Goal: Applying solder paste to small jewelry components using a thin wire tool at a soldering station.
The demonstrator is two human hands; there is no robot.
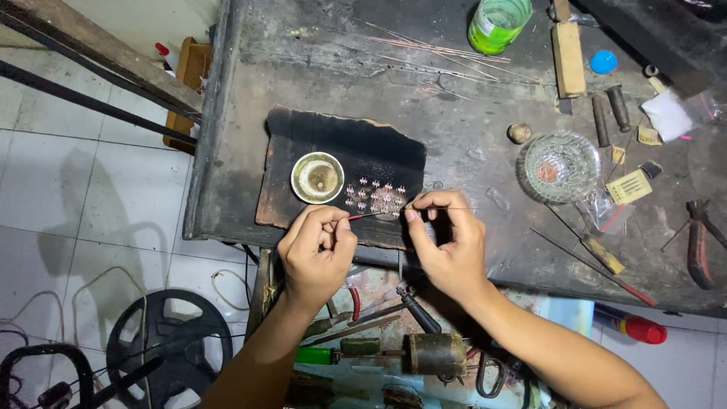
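Observation:
My left hand (316,246) pinches a thin red-handled tool (363,216) whose tip reaches toward several tiny metal pieces (376,197) laid in rows on a charred dark board (341,144). My right hand (447,238) holds a fine wire (447,207) between thumb and fingers, just right of those pieces. A small round dish (318,177) with yellowish residue sits on the board, left of the pieces.
The dark workbench (469,121) carries long thin wires (439,53), a green cup (497,23), a glass ashtray (560,167), a wooden block (568,57), pliers (697,238) and a blue cap (603,61). Tools fill a drawer (401,341) below. A fan (166,348) lies on the tiled floor.

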